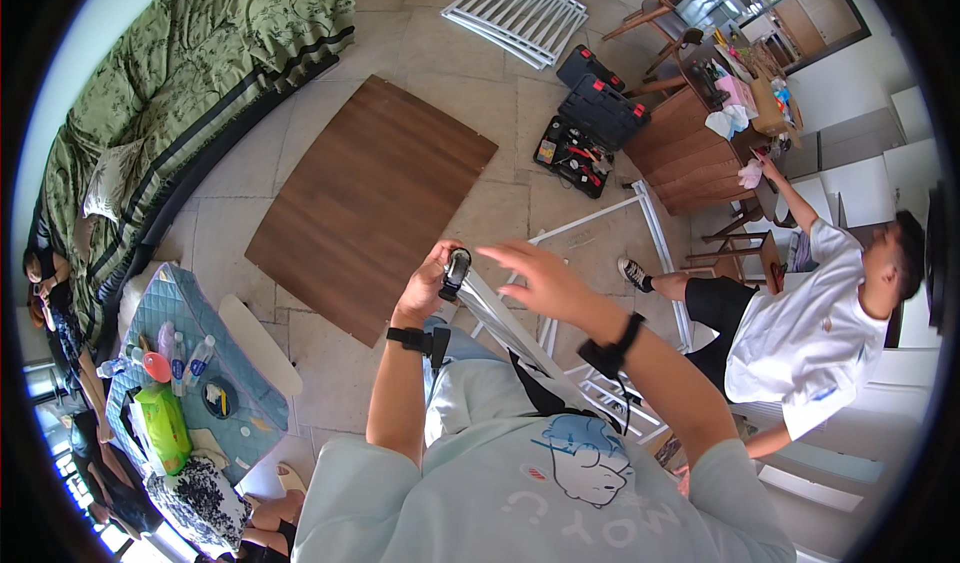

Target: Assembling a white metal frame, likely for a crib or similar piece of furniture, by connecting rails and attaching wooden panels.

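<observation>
In front of my body a white metal frame (490, 315) runs from my lap upward. A black, rounded, wheel-like fitting with a silvery part (456, 269) sits at its upper end. The fingers of my left hand (430, 281) are wrapped round this fitting. Just to its right, my right hand (545, 281) is held in the air, fingers stretched out and apart, holding nothing. Its fingertips point at the fitting without visibly gripping it. Black straps circle both wrists. More white metal tubing (640, 203) stands or lies to the right; my right arm hides part of it.
A brown wooden board (370, 198) lies on the tiled floor ahead. Beyond it are open black toolboxes (577, 153) and stacked white slatted panels (515, 13). A person in a white shirt (800, 333) reaches toward a cluttered wooden table (680, 153). Left stand a green-covered sofa (190, 73) and a blue quilted mat (245, 393).
</observation>
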### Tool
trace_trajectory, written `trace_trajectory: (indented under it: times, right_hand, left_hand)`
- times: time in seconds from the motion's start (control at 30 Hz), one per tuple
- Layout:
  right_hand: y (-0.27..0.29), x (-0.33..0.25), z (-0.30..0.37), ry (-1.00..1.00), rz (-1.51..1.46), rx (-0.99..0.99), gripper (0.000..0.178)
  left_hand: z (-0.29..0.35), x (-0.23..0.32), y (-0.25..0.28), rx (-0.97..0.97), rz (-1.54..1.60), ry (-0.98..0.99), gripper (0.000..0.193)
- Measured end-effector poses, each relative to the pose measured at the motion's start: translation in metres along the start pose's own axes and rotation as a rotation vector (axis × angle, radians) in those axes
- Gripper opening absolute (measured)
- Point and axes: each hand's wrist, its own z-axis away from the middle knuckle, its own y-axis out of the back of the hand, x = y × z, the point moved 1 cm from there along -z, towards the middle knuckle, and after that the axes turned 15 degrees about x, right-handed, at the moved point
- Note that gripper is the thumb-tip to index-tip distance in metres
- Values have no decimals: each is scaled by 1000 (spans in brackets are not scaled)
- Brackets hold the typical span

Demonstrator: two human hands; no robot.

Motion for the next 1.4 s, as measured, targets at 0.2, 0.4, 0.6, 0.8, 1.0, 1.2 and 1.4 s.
trace_trajectory:
  times: [0.2, 0.4, 0.6, 0.8, 1.0, 1.2, 1.4]
  right_hand:
    - [-55, 11, -50, 88, 316, -225, 26]
    - [-59, 14, -50, 194, 474, -170, 38]
    - [-69, 20, -45, 126, 266, -140, 33]
    - [-85, 16, -31, 11, 440, 127, 33]
    - [-97, 9, -27, -163, 487, 233, 34]
    - [-95, 1, -28, -180, 357, 174, 37]
    - [-95, 6, -31, 18, 380, 46, 34]
  left_hand:
    - [2, -21, 24, -52, 123, 40, 51]
    - [-10, -27, 26, -218, 32, -95, 70]
    - [-6, -13, 16, -136, 44, -39, 66]
    - [0, -9, 12, -77, 108, -9, 46]
    - [-3, -16, 24, -146, 225, 140, 30]
    - [13, -12, 24, -33, -27, -54, 32]
    - [25, 2, 18, -13, -19, -193, 40]
